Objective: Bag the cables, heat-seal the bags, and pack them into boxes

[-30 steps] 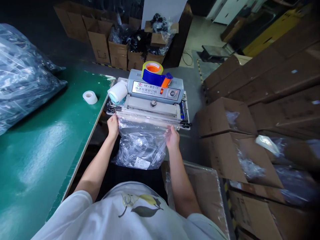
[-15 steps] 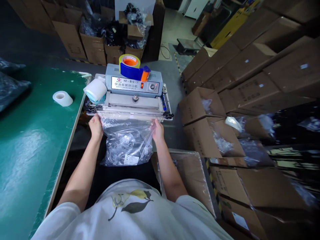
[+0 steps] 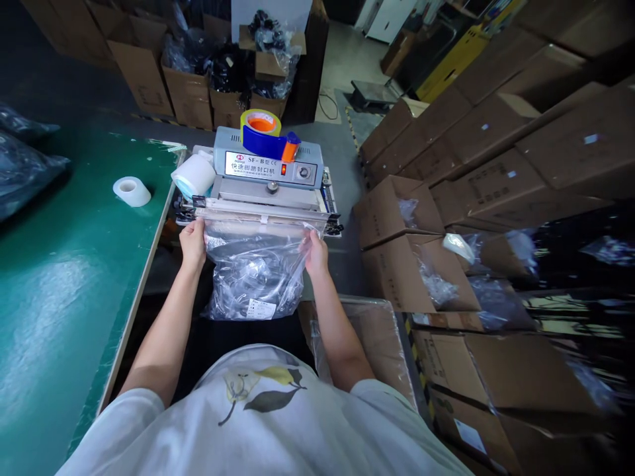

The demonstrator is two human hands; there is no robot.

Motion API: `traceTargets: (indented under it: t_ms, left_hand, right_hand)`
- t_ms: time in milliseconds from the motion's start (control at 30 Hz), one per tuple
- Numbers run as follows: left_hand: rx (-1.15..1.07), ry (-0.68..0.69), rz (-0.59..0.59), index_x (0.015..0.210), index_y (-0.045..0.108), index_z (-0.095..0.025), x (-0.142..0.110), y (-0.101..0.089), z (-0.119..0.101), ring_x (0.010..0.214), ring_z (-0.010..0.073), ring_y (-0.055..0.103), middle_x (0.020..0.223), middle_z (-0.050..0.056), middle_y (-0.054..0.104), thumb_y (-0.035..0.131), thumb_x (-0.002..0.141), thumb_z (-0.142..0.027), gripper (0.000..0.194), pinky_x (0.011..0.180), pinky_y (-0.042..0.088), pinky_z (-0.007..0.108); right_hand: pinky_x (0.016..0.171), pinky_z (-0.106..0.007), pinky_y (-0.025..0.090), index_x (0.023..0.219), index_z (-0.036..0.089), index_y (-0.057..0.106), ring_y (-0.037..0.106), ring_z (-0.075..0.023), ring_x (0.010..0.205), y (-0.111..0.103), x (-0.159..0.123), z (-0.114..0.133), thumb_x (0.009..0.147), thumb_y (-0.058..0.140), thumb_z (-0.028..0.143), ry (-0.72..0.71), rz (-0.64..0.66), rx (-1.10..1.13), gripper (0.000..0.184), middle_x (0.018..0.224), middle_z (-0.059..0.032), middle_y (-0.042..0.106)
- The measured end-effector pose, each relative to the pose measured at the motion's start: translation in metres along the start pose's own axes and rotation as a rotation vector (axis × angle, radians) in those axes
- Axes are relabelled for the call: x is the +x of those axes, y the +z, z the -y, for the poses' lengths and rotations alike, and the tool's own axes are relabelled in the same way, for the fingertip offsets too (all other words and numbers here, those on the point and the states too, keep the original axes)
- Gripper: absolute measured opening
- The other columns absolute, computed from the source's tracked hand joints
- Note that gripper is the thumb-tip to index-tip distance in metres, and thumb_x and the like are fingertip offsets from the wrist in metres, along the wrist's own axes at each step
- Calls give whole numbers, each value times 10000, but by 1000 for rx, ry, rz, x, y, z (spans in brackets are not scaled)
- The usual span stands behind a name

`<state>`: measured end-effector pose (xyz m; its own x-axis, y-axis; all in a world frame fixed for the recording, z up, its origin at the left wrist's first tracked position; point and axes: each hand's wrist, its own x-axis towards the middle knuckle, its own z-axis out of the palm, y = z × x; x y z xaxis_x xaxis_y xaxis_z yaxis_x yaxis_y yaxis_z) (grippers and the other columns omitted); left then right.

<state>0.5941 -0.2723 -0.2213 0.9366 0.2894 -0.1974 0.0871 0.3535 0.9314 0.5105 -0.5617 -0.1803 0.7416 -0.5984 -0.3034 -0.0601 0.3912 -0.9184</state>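
Note:
A clear plastic bag (image 3: 253, 277) hangs between my hands, with a white printed label (image 3: 261, 309) near its bottom. What it contains is hard to make out through the creased film. My left hand (image 3: 193, 243) pinches its upper left corner, and my right hand (image 3: 316, 253) grips the upper right edge. The bag's top edge lies at the jaw of a blue-grey bag sealing machine (image 3: 268, 162), just beyond my hands. On that machine rests a blue tape dispenser (image 3: 262, 141) with a yellow roll.
A green table (image 3: 89, 264) runs along my left, with a white roll (image 3: 131, 192) on it. Another white roll (image 3: 193, 175) leans against the sealer. Stacked cardboard boxes (image 3: 397, 264) line the right side. More boxes (image 3: 188, 92) with plastic-wrapped goods stand at the back.
The sealer's front bar sits slightly higher in view relative to the bag's edge. Both hands keep their hold on the bag, and its lower end has risen a little. The view has shifted slightly.

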Motion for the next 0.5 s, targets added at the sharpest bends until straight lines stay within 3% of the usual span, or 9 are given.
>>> traceTargets:
  t_ms: [167,300,500]
  left_hand:
    - [-68,150,15,608,542,-173,-6,-5,-11,462,68,299,468,-81,389,733,837,-471,422,490,255,205]
    - [-40,234,17,558,441,-191,-29,-20,-20,466,66,316,480,-72,388,742,825,-563,549,493,266,211]
    - [31,277,11,620,523,-180,-57,-39,-29,432,70,308,466,-84,368,736,810,-650,549,471,280,217]
  right_hand:
    - [473,-232,414,807,168,714,498,-104,471,-2,-11,3,845,727,561,-152,54,-17,394,556,45,563]
    - [521,-256,456,862,179,739,524,-117,510,-16,-34,2,770,730,667,-254,91,-94,497,600,33,585]
    - [577,-284,494,893,183,760,577,-146,560,-49,-71,6,764,696,732,-320,114,-157,568,628,4,630]
